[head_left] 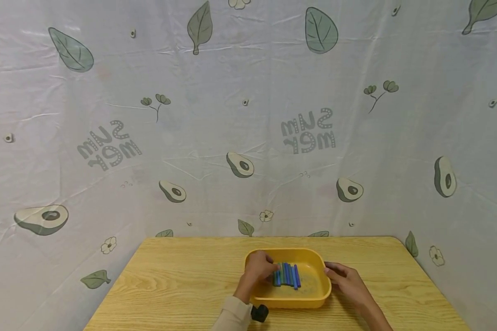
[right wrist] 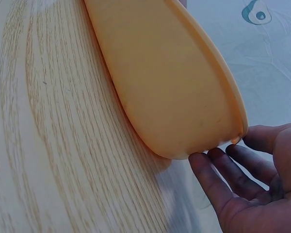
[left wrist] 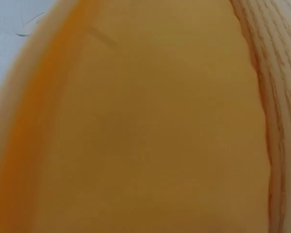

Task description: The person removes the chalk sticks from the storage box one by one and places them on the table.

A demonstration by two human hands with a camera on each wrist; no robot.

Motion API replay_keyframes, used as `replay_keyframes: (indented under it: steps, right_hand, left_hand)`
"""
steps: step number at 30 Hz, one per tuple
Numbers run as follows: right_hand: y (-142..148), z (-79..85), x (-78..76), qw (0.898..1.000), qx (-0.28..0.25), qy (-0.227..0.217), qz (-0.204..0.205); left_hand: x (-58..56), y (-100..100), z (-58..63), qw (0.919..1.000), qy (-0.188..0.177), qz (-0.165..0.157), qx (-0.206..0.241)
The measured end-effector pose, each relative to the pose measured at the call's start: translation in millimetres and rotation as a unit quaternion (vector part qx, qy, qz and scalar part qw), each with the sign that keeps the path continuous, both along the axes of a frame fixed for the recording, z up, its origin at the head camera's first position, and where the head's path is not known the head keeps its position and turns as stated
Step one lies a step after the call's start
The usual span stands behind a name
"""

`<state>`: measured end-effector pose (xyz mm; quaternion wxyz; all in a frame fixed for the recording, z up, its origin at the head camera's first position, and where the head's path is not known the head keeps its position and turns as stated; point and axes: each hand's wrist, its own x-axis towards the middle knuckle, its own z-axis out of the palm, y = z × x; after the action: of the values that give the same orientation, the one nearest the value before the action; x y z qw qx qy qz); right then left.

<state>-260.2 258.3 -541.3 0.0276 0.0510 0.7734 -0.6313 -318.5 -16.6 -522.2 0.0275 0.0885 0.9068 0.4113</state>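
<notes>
A yellow plastic tray (head_left: 291, 303) stands on the wooden table. Several slim blue and green sticks (head_left: 289, 275) lie side by side in it, left of its middle. My left hand (head_left: 258, 266) reaches over the tray's near left side, fingertips right at the leftmost sticks; I cannot tell whether it pinches one. The left wrist view has only the tray's blurred outer wall (left wrist: 160, 121), without the hand. At the tray's right end, my right hand (head_left: 348, 280) grips the wall. In the right wrist view, its thumb (right wrist: 264, 137) is at the rim and bent fingers touch the outside.
The wooden table (head_left: 182, 280) extends on both sides of the tray. Behind it hangs a pale sheet (head_left: 215, 124) printed with leaves and avocados. A small black device (head_left: 259, 313) sits at the left wrist, by a light sleeve (head_left: 233, 315).
</notes>
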Motion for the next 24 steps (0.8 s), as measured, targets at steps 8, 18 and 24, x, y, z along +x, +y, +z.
replay_keyframes:
  steps: [8, 18, 24]
  right_hand:
    - [0, 1.1, 1.8, 1.000, 0.003, 0.004, 0.002]
    - [-1, 1.3, 2.5, 1.000, 0.002, 0.001, 0.007]
    - [-2, -1.2, 2.3, 1.000, -0.004, -0.002, 0.005]
  left_hand:
    - [-2.8, 5, -15.0, 0.9987, -0.015, 0.033, 0.035]
    - [-4.0, 5, -17.7, 0.9968, -0.029, 0.050, 0.055]
    - [-5.3, 7, -16.8, 0.9969, -0.033, 0.063, 0.034]
